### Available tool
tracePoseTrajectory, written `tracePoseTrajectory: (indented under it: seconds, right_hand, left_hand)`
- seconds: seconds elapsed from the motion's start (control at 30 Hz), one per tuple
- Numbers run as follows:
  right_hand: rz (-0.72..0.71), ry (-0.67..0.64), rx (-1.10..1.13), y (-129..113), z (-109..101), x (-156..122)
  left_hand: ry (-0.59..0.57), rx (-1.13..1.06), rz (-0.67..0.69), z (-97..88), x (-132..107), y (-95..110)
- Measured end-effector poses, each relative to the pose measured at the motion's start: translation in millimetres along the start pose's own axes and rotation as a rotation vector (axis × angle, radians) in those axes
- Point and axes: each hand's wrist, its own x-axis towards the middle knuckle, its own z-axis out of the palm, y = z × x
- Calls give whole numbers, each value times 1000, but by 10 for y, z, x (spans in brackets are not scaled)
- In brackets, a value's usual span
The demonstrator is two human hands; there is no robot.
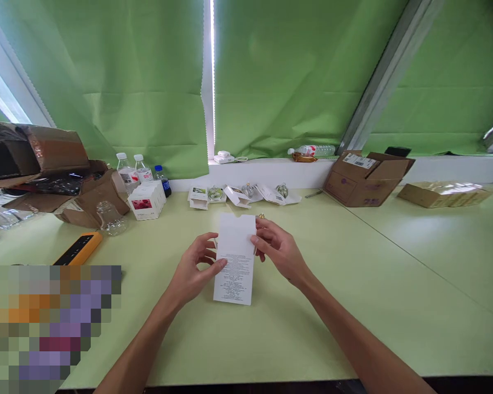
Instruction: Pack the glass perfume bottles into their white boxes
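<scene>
A white cardboard carton point(235, 241) with small dark print on its lower half is held upright over the table, its printed face towards me. My left hand point(195, 268) grips its left edge, thumb on the front and fingers curled at the side. My right hand point(277, 246) pinches the upper right edge between thumb and fingers. Just above the right fingers a small gold piece point(262, 216) shows; what it belongs to is hidden. Beyond the hands lie several opened white cartons point(237, 196) with round clear glass bottles point(247, 190) among them.
At the left are a stack of white cartons point(148, 201), plastic bottles point(138, 168), a clear jar point(110, 219), brown boxes point(86, 197) and an orange power strip point(80, 249). Back right hold a cardboard box point(359, 180) and a shallow tan box point(443, 195). Green blinds hang behind the table point(353, 262).
</scene>
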Motion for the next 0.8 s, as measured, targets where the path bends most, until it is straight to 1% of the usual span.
tracePoseTrajectory:
  seconds: [0.07,0.23,0.43,0.57,0.8]
  right_hand:
    - [-20,10,8,-1,1,2]
    - [-31,-40,-64,8,1,7]
    - [-67,-8,-76,12,3,3]
    - [-123,-45,-117,-2,15,-4]
    - [-159,-76,-186,-29,40,-32]
  left_hand:
    - [-1,2,0,-1,0,1]
    - [4,17,-2,-9,6,-5]
    - [-4,58,15,-12,8,8]
    - [10,63,27,-3,9,24]
    - [21,60,19,-13,13,10]
